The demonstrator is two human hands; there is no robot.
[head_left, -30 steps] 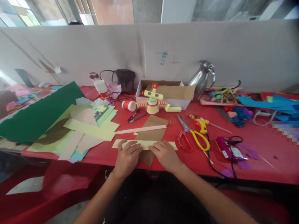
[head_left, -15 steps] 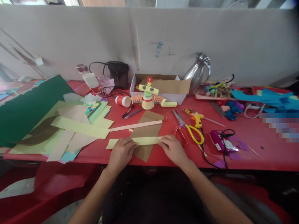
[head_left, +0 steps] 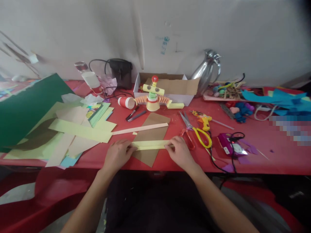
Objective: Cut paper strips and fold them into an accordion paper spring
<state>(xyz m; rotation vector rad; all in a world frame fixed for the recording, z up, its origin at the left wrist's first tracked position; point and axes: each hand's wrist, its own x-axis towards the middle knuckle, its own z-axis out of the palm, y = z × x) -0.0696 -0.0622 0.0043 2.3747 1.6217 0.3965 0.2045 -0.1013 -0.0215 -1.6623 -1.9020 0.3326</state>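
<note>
A pale yellow paper strip (head_left: 151, 145) stretches between my hands, with a lengthwise crease or folded edge along it. My left hand (head_left: 119, 152) pinches its left end between thumb and fingers. At the right end, my right hand (head_left: 180, 152) grips it the same way. Beneath the strip lies a brown card piece (head_left: 148, 159) on the red table. Just beyond is a narrow pale pink strip (head_left: 141, 128), lying partly across the brown card. Scissors (head_left: 203, 137) with yellow and orange handles rest right of my right hand.
A paper robot figure (head_left: 153, 104) stands before an open white box (head_left: 186, 101). Paper sheets (head_left: 80, 129) pile up at left beside a green board (head_left: 36, 110). At right are a yellow glue gun (head_left: 205, 123), a purple corded box (head_left: 227, 147) and a metal jug (head_left: 206, 69).
My left hand has slid left to the strip's end. The strip now looks narrower and creased lengthwise. My right hand stays at the right end, and the view has tilted slightly down.
</note>
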